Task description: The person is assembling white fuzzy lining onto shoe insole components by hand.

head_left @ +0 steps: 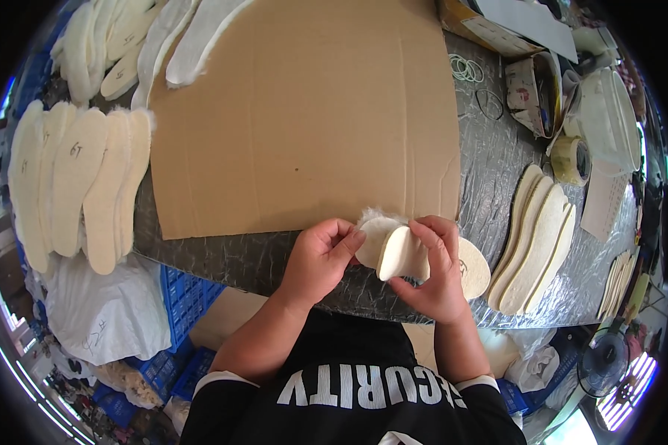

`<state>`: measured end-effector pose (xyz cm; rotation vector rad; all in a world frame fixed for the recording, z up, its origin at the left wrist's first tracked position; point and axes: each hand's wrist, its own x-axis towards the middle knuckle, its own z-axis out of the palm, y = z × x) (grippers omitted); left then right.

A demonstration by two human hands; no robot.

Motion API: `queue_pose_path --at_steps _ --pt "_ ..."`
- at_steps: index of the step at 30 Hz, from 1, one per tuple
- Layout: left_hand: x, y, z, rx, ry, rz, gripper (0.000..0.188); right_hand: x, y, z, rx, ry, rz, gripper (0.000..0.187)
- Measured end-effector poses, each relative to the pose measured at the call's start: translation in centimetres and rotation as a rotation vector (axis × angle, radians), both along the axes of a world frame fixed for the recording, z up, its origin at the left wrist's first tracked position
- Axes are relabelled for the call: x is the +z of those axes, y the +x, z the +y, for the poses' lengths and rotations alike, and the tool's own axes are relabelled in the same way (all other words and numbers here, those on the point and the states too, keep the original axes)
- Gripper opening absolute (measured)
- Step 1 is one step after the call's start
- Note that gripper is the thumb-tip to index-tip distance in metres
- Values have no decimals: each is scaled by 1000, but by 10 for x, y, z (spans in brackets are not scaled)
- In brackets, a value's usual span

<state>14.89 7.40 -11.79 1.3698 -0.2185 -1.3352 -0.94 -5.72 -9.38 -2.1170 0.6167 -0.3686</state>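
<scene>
Near the front edge of the table, a cream felt insole (374, 242) with white fluff along its upper edge is pinched between the thumb and fingers of my left hand (312, 263). My right hand (444, 271) grips a curled, bent cream insole part (406, 256) that overlaps it; whether the two are one piece I cannot tell. From behind my right hand the rounded end of an insole (473, 270) with a dark mark sticks out. To the right lies a fanned stack of plain cream insoles (533, 241).
A large cardboard sheet (297, 133) covers the middle of the dark table (490, 156). Many fleece insoles (78, 167) lie at the left. Rubber bands (466, 69), a tape roll (570, 160) and a plastic tub (607, 122) stand at right. A blue crate (185, 293) sits below the table's left.
</scene>
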Motion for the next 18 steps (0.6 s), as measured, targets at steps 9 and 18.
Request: queue_pose_path --at_steps 9,18 --pt "-21 -7 -5 241 -246 609 9 5 0 -6 31 -31 29 74" --pt "-21 -7 -12 177 -329 624 8 11 5 -5 30 -15 35 78"
